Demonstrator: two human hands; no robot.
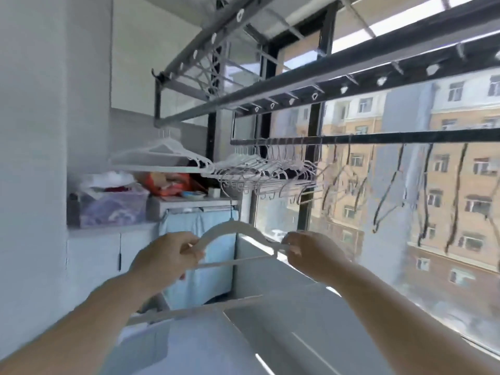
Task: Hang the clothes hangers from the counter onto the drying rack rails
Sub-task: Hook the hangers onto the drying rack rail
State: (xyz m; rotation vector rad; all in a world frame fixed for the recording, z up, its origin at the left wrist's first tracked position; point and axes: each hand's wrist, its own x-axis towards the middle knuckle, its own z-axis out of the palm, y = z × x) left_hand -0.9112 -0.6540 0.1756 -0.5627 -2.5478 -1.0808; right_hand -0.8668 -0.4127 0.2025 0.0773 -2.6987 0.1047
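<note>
Head view, the only one. Left hand (165,255) and right hand (311,255) are raised in front of the chest with a white hanger (230,227) spanned between them. Left grip: fingers curled round the hanger's left shoulder end. Right grip: thumb and fingers pinched on the right end, where arm and crossbar meet. The hook points up and sits between the hands, well below the lower rail (378,138). Holding both ends probably keeps the hanger level and the hook upright, ready to lift to the bar. A row of white hangers (265,169) hangs bunched at the rail's far end, with a smaller cluster (162,152) on the rack's left side. Free bar shows nearer the person, though dark thin shapes hang there, too blurred to name. Another pale hanger (194,309) lies on the white surface (270,347) beneath the forearms, so work remains. The upper rail (351,85) has a line of holes, unused. A plastic box (113,207) sits on the far cabinet.
</note>
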